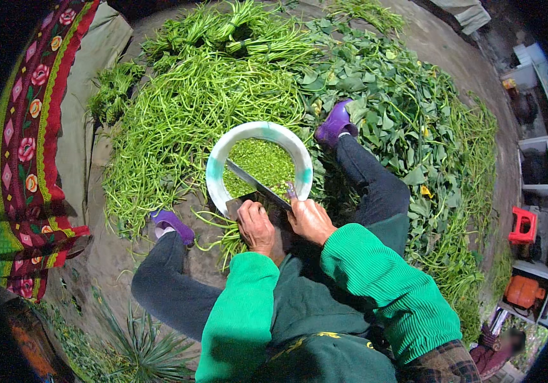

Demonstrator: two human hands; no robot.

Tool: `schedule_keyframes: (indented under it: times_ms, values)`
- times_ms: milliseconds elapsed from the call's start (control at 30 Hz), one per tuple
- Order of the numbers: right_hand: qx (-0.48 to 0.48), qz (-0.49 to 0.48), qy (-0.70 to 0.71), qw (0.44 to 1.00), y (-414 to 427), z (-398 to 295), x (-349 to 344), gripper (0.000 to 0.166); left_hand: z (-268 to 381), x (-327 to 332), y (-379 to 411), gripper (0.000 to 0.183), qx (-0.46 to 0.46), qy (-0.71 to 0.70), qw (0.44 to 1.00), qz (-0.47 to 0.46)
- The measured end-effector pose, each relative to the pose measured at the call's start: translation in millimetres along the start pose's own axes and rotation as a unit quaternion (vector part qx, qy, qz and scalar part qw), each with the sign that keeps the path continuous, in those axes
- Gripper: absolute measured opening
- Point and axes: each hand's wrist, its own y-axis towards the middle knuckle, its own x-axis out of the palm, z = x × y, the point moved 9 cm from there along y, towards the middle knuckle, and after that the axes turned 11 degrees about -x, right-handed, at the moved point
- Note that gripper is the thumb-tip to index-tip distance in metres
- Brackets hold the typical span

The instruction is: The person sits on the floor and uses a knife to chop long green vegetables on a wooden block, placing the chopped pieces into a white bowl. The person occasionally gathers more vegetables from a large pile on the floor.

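My right hand (312, 220) grips the handle of a long kitchen knife (257, 184). Its blade reaches diagonally over a white basin (215, 165) with green patches on the rim. Finely chopped green stems (262, 160) fill much of the basin. With fingers bent, my left hand (256, 226) presses a small bunch of green stems (230, 242) against a dark board (278, 225) at the basin's near edge. The loose ends of the bunch stick out to the left of this hand. The stems under my fingers are hidden.
Beyond the basin spreads a heap of bare stems (197, 105), with tied bundles (255, 38) behind. Leafy greens (374, 81) lie on the right. A flowered cloth (29, 148) hangs at left. Far right are a red stool (523, 225), an orange gas cylinder (523, 291) and another person (492, 352).
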Motion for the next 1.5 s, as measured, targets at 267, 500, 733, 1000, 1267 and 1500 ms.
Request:
schedule_keyframes:
  times_ms: [267,500,733,1000,1267,1500]
  values:
    - [-0.063,-0.1,-0.109,0.987,-1.3,-39.1,-5.3,0.011,-7.8,5.8,-2.9,0.023,0.0,0.042,0.999,-0.012]
    - [-0.083,-0.055,-0.093,0.991,17.5,-17.2,-6.3,0.009,-11.5,22.2,-3.8,0.018,-0.032,0.139,0.985,-0.101]
    - [-0.08,-0.062,-0.106,0.989,17.4,-26.5,-0.6,0.01,2.0,9.5,-2.7,0.016,0.026,0.121,0.992,-0.025]
    - [-0.064,-0.067,-0.079,0.993,1.5,-36.9,-14.6,0.012,7.5,2.9,-0.6,0.014,0.046,0.074,0.996,0.0]
    - [-0.024,-0.061,-0.039,0.997,10.4,-20.1,-3.7,0.011,0.8,7.5,-0.9,0.011,0.021,0.116,0.993,-0.03]
    - [-0.015,-0.032,-0.065,0.997,1.3,-24.7,13.7,0.011,-11.7,17.4,-5.8,0.021,0.002,0.112,0.993,-0.033]
